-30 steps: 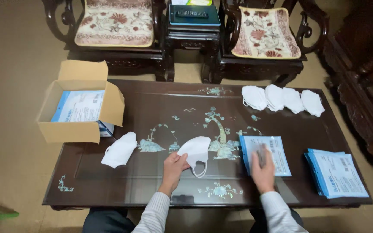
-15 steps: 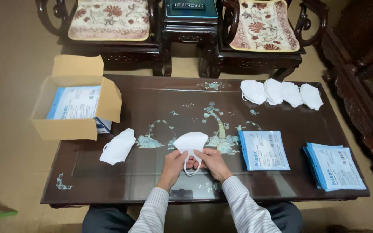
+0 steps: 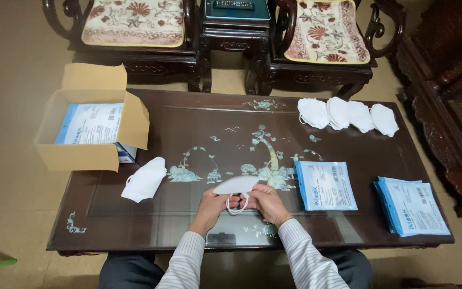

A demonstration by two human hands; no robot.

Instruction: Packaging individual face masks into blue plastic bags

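White folded face mask (image 3: 236, 185) sits pinched between left hand (image 3: 213, 205) and right hand (image 3: 266, 203), both clamped on it; one loose mask (image 3: 145, 179) lies left, four masks (image 3: 347, 114) beyond, one pouch (image 3: 324, 185) right

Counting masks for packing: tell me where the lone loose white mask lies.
In the head view, the loose white mask lies on the table's left side, just below the cardboard box, left of the hands.
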